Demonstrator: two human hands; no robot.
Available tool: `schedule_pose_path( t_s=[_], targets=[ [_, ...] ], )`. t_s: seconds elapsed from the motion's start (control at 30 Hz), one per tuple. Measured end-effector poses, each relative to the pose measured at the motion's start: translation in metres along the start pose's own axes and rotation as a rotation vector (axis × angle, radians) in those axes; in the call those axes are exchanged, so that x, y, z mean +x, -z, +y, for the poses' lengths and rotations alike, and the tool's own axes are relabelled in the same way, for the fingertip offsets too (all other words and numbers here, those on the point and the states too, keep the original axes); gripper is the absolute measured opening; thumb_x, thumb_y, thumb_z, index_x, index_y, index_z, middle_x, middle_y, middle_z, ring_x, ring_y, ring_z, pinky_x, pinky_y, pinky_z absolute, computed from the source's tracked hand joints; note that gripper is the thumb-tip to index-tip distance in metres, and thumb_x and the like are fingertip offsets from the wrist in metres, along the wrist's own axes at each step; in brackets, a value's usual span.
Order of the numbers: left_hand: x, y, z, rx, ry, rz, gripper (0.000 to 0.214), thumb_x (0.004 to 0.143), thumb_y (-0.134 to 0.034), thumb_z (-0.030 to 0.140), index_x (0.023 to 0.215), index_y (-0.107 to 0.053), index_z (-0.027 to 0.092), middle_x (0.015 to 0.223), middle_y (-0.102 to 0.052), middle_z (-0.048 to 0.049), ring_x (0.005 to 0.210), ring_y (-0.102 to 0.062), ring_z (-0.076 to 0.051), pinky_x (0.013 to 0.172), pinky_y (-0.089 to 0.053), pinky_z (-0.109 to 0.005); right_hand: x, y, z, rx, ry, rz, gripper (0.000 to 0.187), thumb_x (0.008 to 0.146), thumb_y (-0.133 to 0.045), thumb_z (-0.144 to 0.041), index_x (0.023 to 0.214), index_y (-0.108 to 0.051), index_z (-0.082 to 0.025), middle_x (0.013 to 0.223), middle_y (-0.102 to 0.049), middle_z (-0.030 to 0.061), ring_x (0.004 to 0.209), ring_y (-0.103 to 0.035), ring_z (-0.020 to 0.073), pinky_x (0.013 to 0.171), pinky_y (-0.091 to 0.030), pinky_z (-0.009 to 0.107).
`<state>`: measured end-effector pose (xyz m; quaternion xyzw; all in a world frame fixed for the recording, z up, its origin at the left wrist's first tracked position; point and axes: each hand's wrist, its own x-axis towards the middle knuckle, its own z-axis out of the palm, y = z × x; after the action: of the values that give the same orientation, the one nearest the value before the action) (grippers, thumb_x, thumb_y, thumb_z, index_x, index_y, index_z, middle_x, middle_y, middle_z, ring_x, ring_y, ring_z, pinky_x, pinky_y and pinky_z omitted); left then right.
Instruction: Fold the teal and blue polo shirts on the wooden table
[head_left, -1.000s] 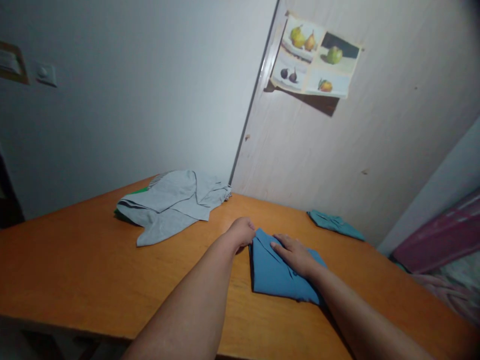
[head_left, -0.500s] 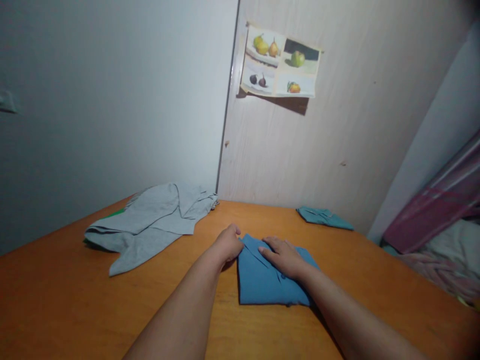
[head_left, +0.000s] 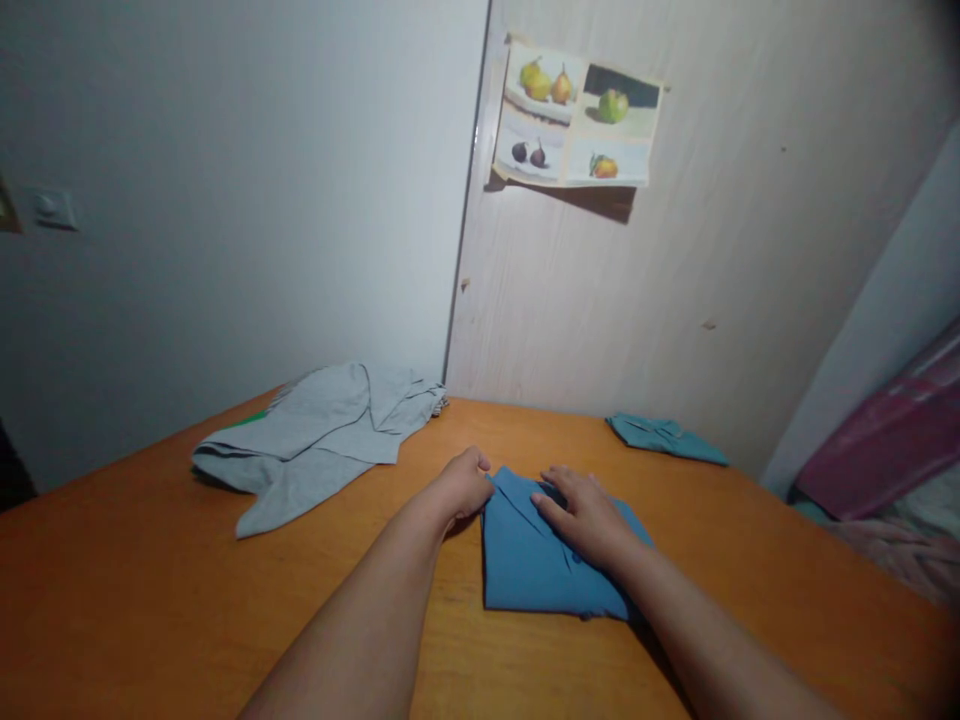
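Observation:
A folded blue shirt (head_left: 525,578) lies in front of me on the table, with a slanting flap across its top and a small dark button. At the shirt's far left corner, my left hand (head_left: 461,488) is closed, its fingers pinching the edge of the cloth. My right hand (head_left: 586,518) is open over the upper right part of the shirt, fingers spread and slightly arched. That hand and forearm cover some of the shirt's right side.
Grey clothing (head_left: 322,440) lies loosely heaped on the orange table (head_left: 135,590) at the left. A folded teal garment (head_left: 667,438) rests near the back right edge. Behind the table stands a wall with a fruit poster (head_left: 576,120). Pink fabric (head_left: 877,440) shows at far right.
My view has turned slightly left, shifting the scene rightward. My right hand's fingers have lifted and arched a little on the shirt. The left hand keeps its pinch on the corner.

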<state>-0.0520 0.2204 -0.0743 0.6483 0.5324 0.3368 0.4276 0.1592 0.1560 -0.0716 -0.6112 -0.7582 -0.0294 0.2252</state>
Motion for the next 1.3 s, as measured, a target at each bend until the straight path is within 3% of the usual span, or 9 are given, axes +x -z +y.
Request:
schedule_pose_path(
  t_s=[0.1, 0.17, 0.27, 0.37, 0.5, 0.63, 0.8, 1.17, 1.3],
  targets=[
    [0.003, -0.002, -0.004, -0.015, -0.007, -0.009, 0.044, 0.067, -0.076, 0.014, 0.106, -0.056, 0.018, 0.062, -0.054, 0.0061, 0.051, -0.048, -0.01, 0.047, -0.03, -0.019, -0.005, 0.012, -0.012, 0.044, 0.138, 0.161, 0.038, 0.097, -0.051, -0.041, 0.123, -0.065, -0.018, 0.127, -0.066, 0.0138, 0.123, -0.056, 0.0276, 0.108, -0.035, 0.047],
    [0.003, -0.003, -0.006, -0.022, -0.012, -0.014, 0.044, 0.067, -0.076, 0.015, 0.106, -0.056, 0.018, 0.061, -0.054, 0.0064, 0.051, -0.048, -0.01, 0.046, -0.029, -0.019, -0.01, 0.019, -0.027, 0.11, 0.241, 0.217, 0.03, 0.098, -0.049, -0.035, 0.117, -0.066, -0.018, 0.111, -0.07, 0.0111, 0.107, -0.062, 0.0233, 0.094, -0.044, 0.038],
    [0.004, -0.004, -0.007, -0.024, -0.02, -0.017, 0.04, 0.066, -0.074, 0.014, 0.103, -0.058, 0.017, 0.06, -0.053, 0.0065, 0.051, -0.047, -0.01, 0.046, -0.029, -0.019, -0.019, 0.023, -0.056, 0.176, 0.365, 0.144, 0.023, 0.099, -0.045, -0.028, 0.105, -0.066, -0.02, 0.089, -0.068, 0.0058, 0.083, -0.062, 0.0179, 0.075, -0.045, 0.03],
    [0.004, -0.003, -0.006, -0.011, -0.012, -0.01, 0.039, 0.063, -0.073, 0.009, 0.099, -0.06, 0.016, 0.06, -0.052, 0.0062, 0.051, -0.047, -0.009, 0.046, -0.028, -0.019, -0.029, 0.02, -0.08, 0.169, 0.459, -0.005, 0.021, 0.098, -0.044, -0.024, 0.095, -0.064, -0.02, 0.079, -0.064, 0.0022, 0.073, -0.059, 0.0152, 0.068, -0.04, 0.028],
    [0.005, -0.002, -0.005, 0.008, 0.025, -0.023, 0.041, 0.063, -0.069, 0.004, 0.1, -0.06, 0.017, 0.058, -0.051, 0.0066, 0.047, -0.046, -0.01, 0.045, -0.028, -0.02, -0.038, 0.013, -0.096, 0.092, 0.35, -0.042, 0.02, 0.096, -0.047, -0.028, 0.081, -0.058, -0.02, 0.075, -0.063, 0.0008, 0.068, -0.058, 0.0144, 0.063, -0.035, 0.027],
    [0.007, -0.001, -0.005, 0.029, 0.054, -0.043, 0.044, 0.064, -0.067, 0.004, 0.105, -0.059, 0.018, 0.057, -0.053, 0.0056, 0.046, -0.048, -0.011, 0.044, -0.029, -0.021, -0.042, 0.007, -0.104, 0.017, 0.179, -0.045, 0.026, 0.092, -0.056, -0.044, 0.079, -0.056, -0.022, 0.069, -0.064, -0.0008, 0.061, -0.055, 0.0145, 0.056, -0.025, 0.028],
    [0.007, 0.0, -0.004, 0.058, 0.073, -0.063, 0.046, 0.067, -0.069, 0.009, 0.111, -0.059, 0.019, 0.058, -0.056, 0.004, 0.045, -0.049, -0.012, 0.045, -0.03, -0.021, -0.04, 0.0, -0.109, -0.093, 0.095, -0.085, 0.035, 0.089, -0.056, -0.056, 0.08, -0.057, -0.022, 0.067, -0.065, 0.0005, 0.058, -0.056, 0.0159, 0.054, -0.018, 0.029],
    [0.003, 0.001, 0.001, 0.051, 0.073, -0.068, 0.036, 0.065, -0.069, 0.006, 0.099, -0.065, 0.015, 0.052, -0.054, 0.0042, 0.046, -0.049, -0.013, 0.046, -0.031, -0.023, -0.023, 0.006, -0.115, -0.19, 0.002, -0.21, 0.024, 0.091, -0.049, -0.035, 0.079, -0.064, -0.021, 0.073, -0.072, 0.006, 0.067, -0.065, 0.0202, 0.053, -0.02, 0.031],
    [0.002, 0.001, 0.003, 0.04, 0.069, -0.073, 0.031, 0.064, -0.069, 0.004, 0.094, -0.067, 0.014, 0.049, -0.053, 0.0038, 0.046, -0.05, -0.014, 0.047, -0.031, -0.024, -0.014, 0.01, -0.119, -0.232, -0.017, -0.238, 0.027, 0.091, -0.046, -0.036, 0.082, -0.067, -0.021, 0.076, -0.073, 0.0078, 0.069, -0.067, 0.0226, 0.053, -0.022, 0.031]
  ],
)
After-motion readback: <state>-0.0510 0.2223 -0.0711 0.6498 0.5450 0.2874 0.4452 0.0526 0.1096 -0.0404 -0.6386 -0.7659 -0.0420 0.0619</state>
